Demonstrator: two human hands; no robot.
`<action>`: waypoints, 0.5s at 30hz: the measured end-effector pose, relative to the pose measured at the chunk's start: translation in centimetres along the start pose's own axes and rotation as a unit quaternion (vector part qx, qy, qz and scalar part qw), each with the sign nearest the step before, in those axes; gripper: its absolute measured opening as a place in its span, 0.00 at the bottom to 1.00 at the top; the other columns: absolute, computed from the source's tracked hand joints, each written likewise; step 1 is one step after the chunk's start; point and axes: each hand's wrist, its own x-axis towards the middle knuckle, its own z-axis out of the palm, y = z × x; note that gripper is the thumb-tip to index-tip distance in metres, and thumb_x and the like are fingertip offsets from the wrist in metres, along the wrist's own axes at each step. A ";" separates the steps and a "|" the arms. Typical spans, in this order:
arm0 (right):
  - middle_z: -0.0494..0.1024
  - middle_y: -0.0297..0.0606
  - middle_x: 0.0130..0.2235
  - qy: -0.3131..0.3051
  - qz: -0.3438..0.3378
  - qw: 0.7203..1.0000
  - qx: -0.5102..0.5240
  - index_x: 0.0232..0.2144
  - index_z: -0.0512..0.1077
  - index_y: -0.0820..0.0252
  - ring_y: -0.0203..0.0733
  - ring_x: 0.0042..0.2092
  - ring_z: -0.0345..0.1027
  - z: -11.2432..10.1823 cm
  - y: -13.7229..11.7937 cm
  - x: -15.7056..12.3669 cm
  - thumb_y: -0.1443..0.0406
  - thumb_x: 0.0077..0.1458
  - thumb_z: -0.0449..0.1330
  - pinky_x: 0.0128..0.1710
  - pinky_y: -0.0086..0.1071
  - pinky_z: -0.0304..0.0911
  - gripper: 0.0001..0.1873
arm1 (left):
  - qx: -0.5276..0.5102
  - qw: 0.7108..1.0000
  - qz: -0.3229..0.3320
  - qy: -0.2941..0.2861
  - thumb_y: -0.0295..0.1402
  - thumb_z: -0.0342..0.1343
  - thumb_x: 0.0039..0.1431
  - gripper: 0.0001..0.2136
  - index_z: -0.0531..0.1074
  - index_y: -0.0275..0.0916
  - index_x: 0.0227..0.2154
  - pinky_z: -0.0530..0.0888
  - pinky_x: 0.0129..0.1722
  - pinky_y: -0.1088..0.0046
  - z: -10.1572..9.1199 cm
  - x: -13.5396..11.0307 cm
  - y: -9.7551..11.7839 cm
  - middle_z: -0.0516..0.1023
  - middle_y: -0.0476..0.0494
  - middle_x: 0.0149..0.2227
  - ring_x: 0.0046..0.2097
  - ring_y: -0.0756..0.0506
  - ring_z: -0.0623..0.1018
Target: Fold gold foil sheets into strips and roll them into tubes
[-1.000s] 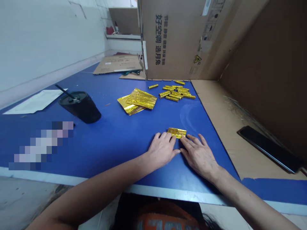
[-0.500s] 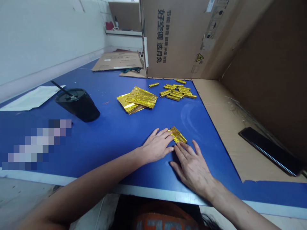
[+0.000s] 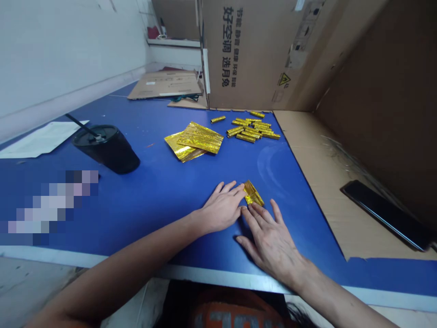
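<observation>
A small folded piece of gold foil [image 3: 253, 193] lies on the blue table [image 3: 164, 191] just in front of both hands. My left hand [image 3: 221, 207] rests flat on the table, fingers stretched out, its fingertips touching the foil's left end. My right hand [image 3: 269, 239] also lies flat with fingers spread, its fingertips touching the foil's near edge. Neither hand grips the foil.
A stack of flat gold foil sheets [image 3: 194, 140] and a pile of several rolled gold foil pieces [image 3: 252, 128] lie farther back. A black lidded cup with a straw [image 3: 107, 149] stands at left, white paper [image 3: 41, 139] behind it. Cardboard walls [image 3: 375, 82] and a black phone [image 3: 385, 213] are at right.
The foil piece has turned from lying crosswise to slanting diagonally. My right hand has drawn back toward me and shifted left; my left hand has stayed about where it was.
</observation>
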 end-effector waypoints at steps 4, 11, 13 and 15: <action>0.70 0.55 0.49 -0.005 0.002 1.000 0.010 0.50 0.64 0.71 0.55 0.54 0.57 -0.1 0.1 -0.1 0.55 0.56 0.46 0.56 0.57 0.38 0.28 | 0.002 1.000 0.002 -0.009 0.30 0.41 0.57 0.25 0.48 0.34 0.58 0.48 0.57 0.53 0.4 -0.2 -0.2 0.51 0.40 0.61 0.62 0.40 0.49; 0.64 0.56 0.54 -0.037 -0.013 0.998 0.041 0.55 0.57 0.72 0.55 0.57 0.51 -0.1 -0.5 0.3 0.52 0.55 0.46 0.57 0.56 0.35 0.34 | 0.010 1.000 0.015 -0.002 0.32 0.37 0.61 0.19 0.55 0.38 0.55 0.48 0.56 0.50 0.1 0.3 -0.7 0.53 0.43 0.60 0.62 0.40 0.46; 0.62 0.57 0.55 -0.040 -0.014 0.998 0.049 0.56 0.56 0.74 0.55 0.58 0.49 0.0 -0.8 0.4 0.50 0.54 0.47 0.56 0.57 0.34 0.36 | 0.002 1.000 0.017 -0.007 0.32 0.37 0.61 0.19 0.55 0.39 0.55 0.48 0.56 0.50 -0.1 0.5 -0.8 0.54 0.43 0.60 0.62 0.40 0.47; 0.61 0.58 0.55 -0.041 -0.015 0.997 0.058 0.56 0.55 0.74 0.56 0.58 0.48 -0.1 -0.9 0.4 0.50 0.53 0.49 0.56 0.57 0.34 0.37 | -0.004 1.000 0.013 -0.007 0.33 0.38 0.61 0.18 0.56 0.39 0.54 0.49 0.56 0.50 -0.2 0.6 -0.8 0.55 0.44 0.60 0.61 0.40 0.49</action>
